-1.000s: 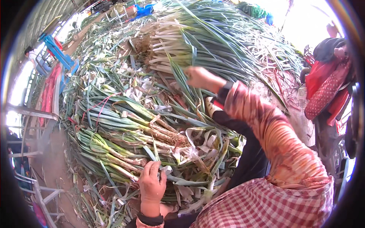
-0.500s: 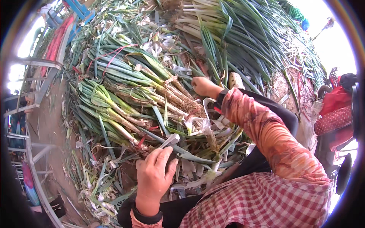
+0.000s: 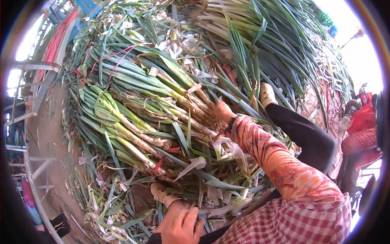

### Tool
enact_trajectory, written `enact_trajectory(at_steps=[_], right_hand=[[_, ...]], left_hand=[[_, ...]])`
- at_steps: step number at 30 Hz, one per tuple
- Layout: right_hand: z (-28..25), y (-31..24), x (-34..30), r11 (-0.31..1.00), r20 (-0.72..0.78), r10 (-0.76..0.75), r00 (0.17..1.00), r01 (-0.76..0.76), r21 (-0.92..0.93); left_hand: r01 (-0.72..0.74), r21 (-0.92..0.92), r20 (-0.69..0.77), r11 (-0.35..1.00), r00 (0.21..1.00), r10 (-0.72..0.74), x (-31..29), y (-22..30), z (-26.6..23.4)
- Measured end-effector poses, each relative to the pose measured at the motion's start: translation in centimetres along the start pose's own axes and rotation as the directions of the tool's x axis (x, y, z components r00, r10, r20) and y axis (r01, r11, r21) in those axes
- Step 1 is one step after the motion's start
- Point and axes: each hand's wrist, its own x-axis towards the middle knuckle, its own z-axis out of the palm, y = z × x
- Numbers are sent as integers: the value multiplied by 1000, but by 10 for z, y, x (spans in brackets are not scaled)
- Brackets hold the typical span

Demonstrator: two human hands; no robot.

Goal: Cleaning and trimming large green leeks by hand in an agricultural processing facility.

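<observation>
A bundle of leeks (image 3: 158, 91) lies on the heap, green leaves to the left and soil-stained, rooted ends to the right. My right hand (image 3: 222, 112) is at those root ends, its fingers bent over the upper stalks; the fingertips are partly hidden. A second group of leeks (image 3: 130, 140) lies nearer, with a red tie (image 3: 159, 163) by its root ends. My left hand (image 3: 181, 225) is low in the picture, near my foot in a pale patterned shoe (image 3: 163, 195). Its fingers are loosely bent and slightly apart, with nothing in them.
A large pile of leeks (image 3: 280, 44) with white stems lies at the far right. Loose trimmed leaves (image 3: 105, 207) cover the ground. A metal frame (image 3: 34, 162) stands at the left, red cloth (image 3: 359, 132) at the right. My other shoe (image 3: 267, 94) is beside the far pile.
My right hand has come down and nearer, onto the root ends of the leek bundle. My left hand has drawn back from the nearer leeks toward the lower edge, uncovering my shoe.
</observation>
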Motion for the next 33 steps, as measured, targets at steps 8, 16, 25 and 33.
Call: enact_trajectory(at_steps=[8, 16, 25, 33], right_hand=[[12, 24, 26, 995, 172, 23, 985, -40, 92], [-11, 16, 17, 997, 200, -6, 980, -9, 77], [-76, -30, -31, 950, -81, -239, 968, 250, 189], [-187, -90, -110, 900, 73, -274, 959, 229, 370]], left_hand=[[-18, -7, 27, 1000, 999, 18, 9, 3, -7], [-41, 32, 56, 999, 998, 39, 13, 1, -2], [-23, 13, -27, 1000, 999, 24, 14, 4, 4], [-12, -44, -63, 999, 998, 10, 61, 22, -2]])
